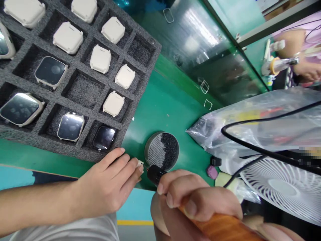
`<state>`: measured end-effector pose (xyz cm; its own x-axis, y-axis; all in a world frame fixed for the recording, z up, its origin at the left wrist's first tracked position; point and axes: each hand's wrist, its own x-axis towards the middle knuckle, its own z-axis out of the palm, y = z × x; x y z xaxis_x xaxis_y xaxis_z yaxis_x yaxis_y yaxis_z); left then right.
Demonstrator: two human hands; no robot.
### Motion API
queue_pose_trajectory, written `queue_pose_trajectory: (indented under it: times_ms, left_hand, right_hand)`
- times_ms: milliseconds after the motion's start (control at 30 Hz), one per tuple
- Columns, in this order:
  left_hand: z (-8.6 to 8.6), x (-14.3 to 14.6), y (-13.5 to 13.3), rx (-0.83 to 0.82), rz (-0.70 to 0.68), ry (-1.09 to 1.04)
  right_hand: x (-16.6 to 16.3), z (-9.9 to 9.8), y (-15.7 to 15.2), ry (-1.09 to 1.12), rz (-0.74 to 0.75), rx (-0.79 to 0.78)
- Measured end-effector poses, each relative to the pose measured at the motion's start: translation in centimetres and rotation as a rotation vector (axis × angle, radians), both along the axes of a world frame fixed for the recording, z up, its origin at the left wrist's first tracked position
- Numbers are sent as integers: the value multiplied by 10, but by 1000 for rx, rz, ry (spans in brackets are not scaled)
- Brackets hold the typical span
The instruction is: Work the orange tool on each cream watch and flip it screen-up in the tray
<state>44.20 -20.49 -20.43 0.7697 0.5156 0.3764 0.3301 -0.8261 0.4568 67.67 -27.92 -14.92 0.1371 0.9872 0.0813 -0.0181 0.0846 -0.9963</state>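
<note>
My left hand (pixel 110 184) rests at the near edge of the green bench, fingers pressed together around a small white piece (pixel 139 164) at its fingertips. My right hand (pixel 198 201) is wrapped round an orange-brown tool handle (pixel 220 227) whose black tip (pixel 154 174) points at that white piece. Just beyond the tip stands a round metal dish (pixel 162 150) with a mesh floor and a heap of tiny black parts.
A dark foam tray (pixel 82 87) at the left holds several watch bodies, some screen up, some white back up. A clear plastic bag (pixel 250 124), a black cable (pixel 263 147) and a white fan (pixel 283 190) crowd the right. Another person's arm (pixel 298 53) shows at the far right.
</note>
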Motion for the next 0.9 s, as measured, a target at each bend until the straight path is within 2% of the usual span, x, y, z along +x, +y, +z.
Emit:
queue_pose_trajectory:
  times_ms: [200, 367, 633, 767, 833, 900]
  left_hand:
    - [1, -1, 1, 27, 11, -1]
    - [3, 0, 3, 26, 4, -4]
    - [4, 0, 4, 30, 2, 2]
    - [4, 1, 4, 23, 8, -15]
    - [5, 1, 4, 25, 12, -21]
    - [5, 2, 4, 34, 16, -21]
  right_hand:
    - [1, 4, -14, 4, -73, -124]
    - [12, -13, 0, 20, 66, 44]
    - [-16, -19, 2, -6, -105, 36]
    - [-31, -11, 13, -11, -143, 10]
    - [-39, -1, 22, -18, -105, -25]
    - [-47, 11, 30, -20, -160, -24]
